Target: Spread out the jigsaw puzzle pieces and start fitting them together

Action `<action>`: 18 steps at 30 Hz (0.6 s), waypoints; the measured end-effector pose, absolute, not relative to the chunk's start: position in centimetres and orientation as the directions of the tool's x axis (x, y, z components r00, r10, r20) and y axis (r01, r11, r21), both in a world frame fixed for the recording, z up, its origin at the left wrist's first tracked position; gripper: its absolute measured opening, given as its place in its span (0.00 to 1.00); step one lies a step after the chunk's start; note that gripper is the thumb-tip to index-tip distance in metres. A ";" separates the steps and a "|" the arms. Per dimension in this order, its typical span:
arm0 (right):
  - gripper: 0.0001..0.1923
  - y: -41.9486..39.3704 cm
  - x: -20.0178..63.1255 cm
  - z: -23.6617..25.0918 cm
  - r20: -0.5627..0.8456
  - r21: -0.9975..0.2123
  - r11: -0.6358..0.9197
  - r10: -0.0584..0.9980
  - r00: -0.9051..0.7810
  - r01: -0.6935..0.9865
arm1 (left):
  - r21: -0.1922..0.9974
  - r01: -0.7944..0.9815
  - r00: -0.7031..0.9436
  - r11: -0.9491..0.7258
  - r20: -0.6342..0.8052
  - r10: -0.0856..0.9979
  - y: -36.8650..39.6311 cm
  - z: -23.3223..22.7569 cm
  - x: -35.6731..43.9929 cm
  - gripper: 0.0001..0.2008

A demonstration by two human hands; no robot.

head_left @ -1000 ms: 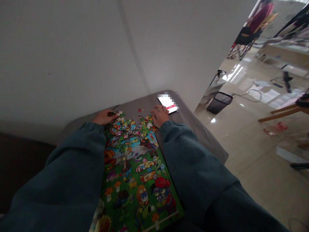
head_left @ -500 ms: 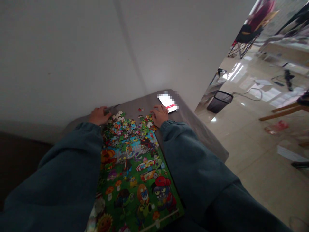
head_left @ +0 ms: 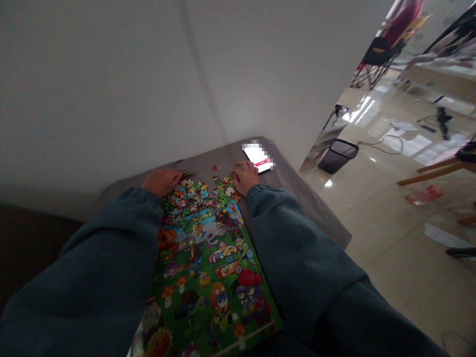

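Note:
A jigsaw puzzle (head_left: 208, 267) with bright cartoon figures on green lies before me; its near part is joined. Loose puzzle pieces (head_left: 197, 193) are heaped over its far end. My left hand (head_left: 162, 182) is at the heap's far left, fingers closed together at a small greenish puzzle piece (head_left: 188, 174); the fingertips are small and dim. On the heap's right side rests my right hand (head_left: 245, 178), fingers loosely bent and apart, touching the edge of the pieces, with no piece seen in its grasp. A few stray pieces (head_left: 216, 167) lie between the hands.
A lit phone (head_left: 260, 157) lies just beyond my right hand on the grey cloth-covered table (head_left: 297, 193). A pale wall (head_left: 148, 89) rises behind the table. To the right, a mesh waste bin (head_left: 337, 156), cables and a folding chair (head_left: 383, 54) stand on the tiled floor.
My left hand has moved right over the far left of the heap, covering pale pieces that showed there, and its fingers have drawn together. My right hand has hardly moved.

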State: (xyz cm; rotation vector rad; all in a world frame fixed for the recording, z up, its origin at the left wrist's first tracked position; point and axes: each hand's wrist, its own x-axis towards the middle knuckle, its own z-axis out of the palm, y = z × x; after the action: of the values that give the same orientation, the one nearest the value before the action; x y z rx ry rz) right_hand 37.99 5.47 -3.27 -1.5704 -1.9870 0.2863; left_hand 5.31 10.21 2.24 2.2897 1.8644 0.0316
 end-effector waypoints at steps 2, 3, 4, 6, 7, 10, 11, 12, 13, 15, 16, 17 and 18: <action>0.17 5.4 38.0 -3.2 0.307 -0.503 0.282 0.942 -0.136 0.817 | 0.119 0.979 0.173 -0.165 -0.062 0.983 10.0 2.2 5.2 0.20; 0.17 5.4 38.0 -3.2 0.306 -0.503 0.283 0.942 -0.138 0.817 | 0.104 0.983 0.157 -0.152 -0.041 0.987 10.0 2.2 5.1 0.21; 0.17 5.5 38.0 -3.2 0.306 -0.502 0.284 0.942 -0.139 0.817 | 0.100 0.986 0.139 -0.136 -0.025 0.990 10.1 2.3 4.9 0.22; 0.17 5.5 38.0 -3.4 0.306 -0.500 0.286 0.941 -0.142 0.817 | 0.107 0.988 0.108 -0.108 0.002 0.994 10.4 2.4 4.6 0.24; 0.17 5.6 38.0 -3.5 0.306 -0.499 0.288 0.941 -0.144 0.818 | 0.116 0.988 0.097 -0.098 0.010 0.995 10.6 2.4 4.5 0.24; 0.17 5.7 38.0 -3.7 0.320 -0.497 0.299 0.936 -0.148 0.815 | 0.137 0.986 0.092 -0.093 0.013 0.996 10.8 2.5 4.2 0.23; 0.17 5.7 38.0 -3.7 0.329 -0.498 0.302 0.933 -0.146 0.813 | 0.134 0.986 0.097 -0.099 0.018 0.995 10.7 2.5 4.3 0.22; 0.17 5.7 38.0 -3.8 0.336 -0.499 0.306 0.931 -0.144 0.811 | 0.126 0.987 0.101 -0.104 0.031 0.994 10.5 2.5 4.3 0.23; 0.17 5.7 38.0 -3.8 0.340 -0.499 0.309 0.929 -0.144 0.810 | 0.115 0.987 0.105 -0.110 0.052 0.993 10.3 2.5 4.4 0.23; 0.18 5.8 38.0 -3.8 0.339 -0.499 0.309 0.929 -0.146 0.809 | 0.096 0.986 0.127 -0.136 0.091 0.988 9.9 2.4 4.5 0.25; 0.18 5.8 38.0 -3.8 0.337 -0.498 0.311 0.929 -0.150 0.809 | 0.093 0.983 0.150 -0.158 0.094 0.984 9.8 2.3 4.5 0.24; 0.17 5.8 38.0 -3.8 0.337 -0.496 0.313 0.929 -0.152 0.810 | 0.093 0.978 0.178 -0.185 0.082 0.981 9.8 2.1 4.6 0.24; 0.17 5.8 38.0 -3.8 0.340 -0.494 0.316 0.928 -0.154 0.810 | 0.097 0.972 0.209 -0.214 0.057 0.976 9.8 1.9 4.5 0.22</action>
State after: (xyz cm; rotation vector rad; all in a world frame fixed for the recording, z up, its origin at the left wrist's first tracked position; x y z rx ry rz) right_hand 38.03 5.80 -3.81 -1.5305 -1.9990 0.2599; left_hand 4.54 9.82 1.92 2.4119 1.9442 0.1636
